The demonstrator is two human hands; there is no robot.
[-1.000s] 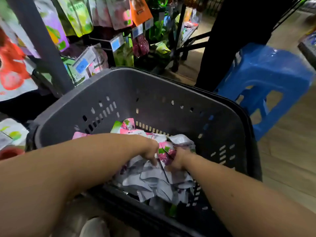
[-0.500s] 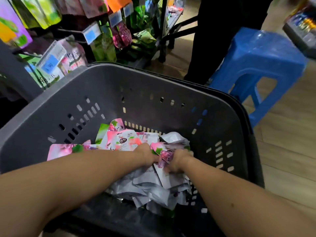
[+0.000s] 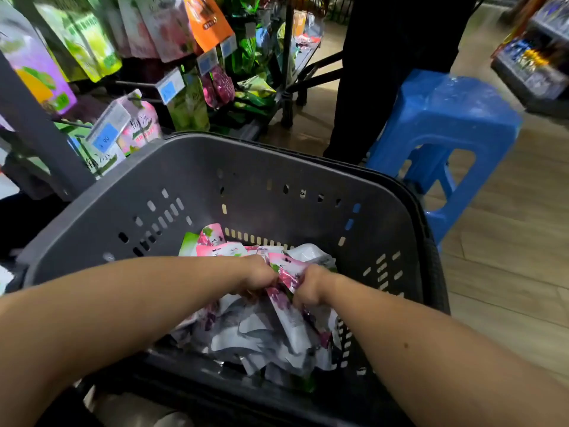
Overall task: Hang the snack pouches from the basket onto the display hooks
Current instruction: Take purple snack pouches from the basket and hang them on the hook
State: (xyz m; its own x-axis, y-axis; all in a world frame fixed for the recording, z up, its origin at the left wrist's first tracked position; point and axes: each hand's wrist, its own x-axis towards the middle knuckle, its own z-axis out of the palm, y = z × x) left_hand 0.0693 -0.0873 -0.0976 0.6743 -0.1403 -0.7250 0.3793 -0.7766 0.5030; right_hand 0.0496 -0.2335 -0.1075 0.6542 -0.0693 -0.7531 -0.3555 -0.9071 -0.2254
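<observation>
The snack pouches (image 3: 255,331) lie in a loose heap on the bottom of the basket (image 3: 277,167), piled toward its near right corner, most of them showing silvery-white backs. A few pink and green fronts stick up behind the heap, toward the far wall. On top of the pile sits one pink pouch (image 3: 288,277) with purple print, crumpled and bunched between both hands. The left hand (image 3: 258,277) grips its left side with fingers curled into a fist around the foil. The right hand (image 3: 309,286) clamps the right side the same way, knuckles up. The two fists are nearly touching, and both forearms reach in over the basket's near rim.

The basket is dark grey plastic with slotted holes in its walls.

Beyond its far left corner stands a display rack hung with more pouches (image 3: 166,26) in green, pink, purple and orange, with blue price tags (image 3: 106,137) in front of them. The hooks themselves are too blurred to make out.

Just past the basket's far right corner is a blue plastic stool (image 3: 443,118) on a wooden floor (image 3: 508,241). Another person's black trouser legs (image 3: 369,72) stand just to the left of it.
</observation>
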